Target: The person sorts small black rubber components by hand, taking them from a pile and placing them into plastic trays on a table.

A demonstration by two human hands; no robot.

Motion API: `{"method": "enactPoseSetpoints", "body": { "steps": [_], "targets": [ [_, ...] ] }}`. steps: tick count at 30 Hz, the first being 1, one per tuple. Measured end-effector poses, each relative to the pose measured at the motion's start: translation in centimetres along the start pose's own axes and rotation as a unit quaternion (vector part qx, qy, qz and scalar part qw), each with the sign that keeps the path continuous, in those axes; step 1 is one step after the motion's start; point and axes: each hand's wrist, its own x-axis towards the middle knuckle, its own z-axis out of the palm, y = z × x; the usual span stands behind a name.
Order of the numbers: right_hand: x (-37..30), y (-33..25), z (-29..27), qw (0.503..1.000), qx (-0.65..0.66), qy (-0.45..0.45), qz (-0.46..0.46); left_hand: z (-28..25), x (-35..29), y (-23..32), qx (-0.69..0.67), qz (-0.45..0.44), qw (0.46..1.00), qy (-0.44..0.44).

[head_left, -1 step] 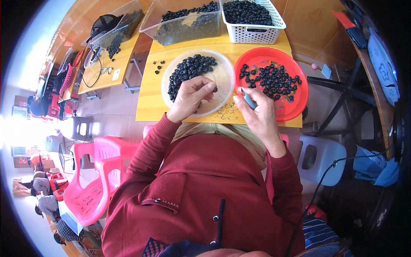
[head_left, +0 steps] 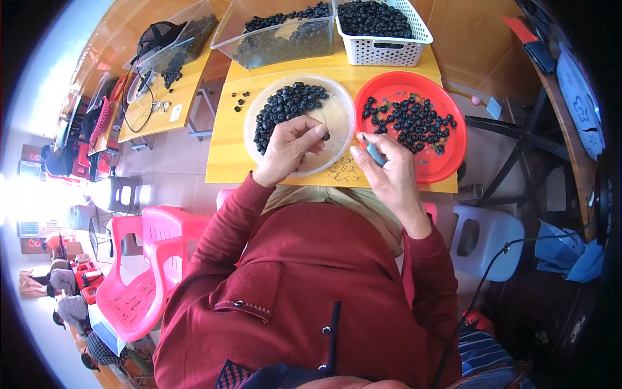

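My left hand (head_left: pixel 297 144) is closed in a pinch over the near side of a clear round tray (head_left: pixel 337 120). A dark bead (head_left: pixel 326 136) shows at its fingertips, mostly hidden. In my right hand (head_left: pixel 389 165) is a small tool with a teal handle (head_left: pixel 376 154); its tip end is too small to make out. This hand is over the near-left rim of a red round tray (head_left: pixel 457 152). Black round beads (head_left: pixel 285 107) with holes are heaped in the clear tray. More black beads (head_left: pixel 414 123) lie spread in the red one. Small crumbs (head_left: pixel 345 170) are scattered on the table between the trays.
Behind the trays stand a clear plastic bin (head_left: pixel 278 48) and a white perforated basket (head_left: pixel 389 55), both with black beads. Several loose beads (head_left: pixel 240 102) lie on the yellow table (head_left: pixel 227 146). A pink chair (head_left: pixel 139 279) is at left, a pale blue stool (head_left: pixel 486 243) at right.
My right hand has shifted very slightly and the teal-handled tool has tilted a little. My left hand and the trays look the same.
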Motion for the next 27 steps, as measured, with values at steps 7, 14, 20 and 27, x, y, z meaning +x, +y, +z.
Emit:
{"method": "enactPoseSetpoints", "body": {
  "steps": [7,14,20,27],
  "targets": [
    [-0.5,-1.2,1.9,0.998,0.036,-0.006,-0.047,2.8,-1.9,1.5,-0.161,-0.022,0.986,-0.023],
    [-0.7,-0.9,2.3,0.997,0.063,-0.004,-0.047,2.3,-2.6,0.5,-0.252,-0.044,0.964,-0.077],
    [-0.5,-1.6,2.2,0.992,0.084,-0.003,-0.089,3.0,-2.8,1.3,-0.350,-0.054,0.933,-0.067],
    [-0.7,-1.1,2.4,0.990,0.091,0.003,-0.108,2.6,-3.1,1.6,-0.345,-0.060,0.931,-0.099]
  ]
}}
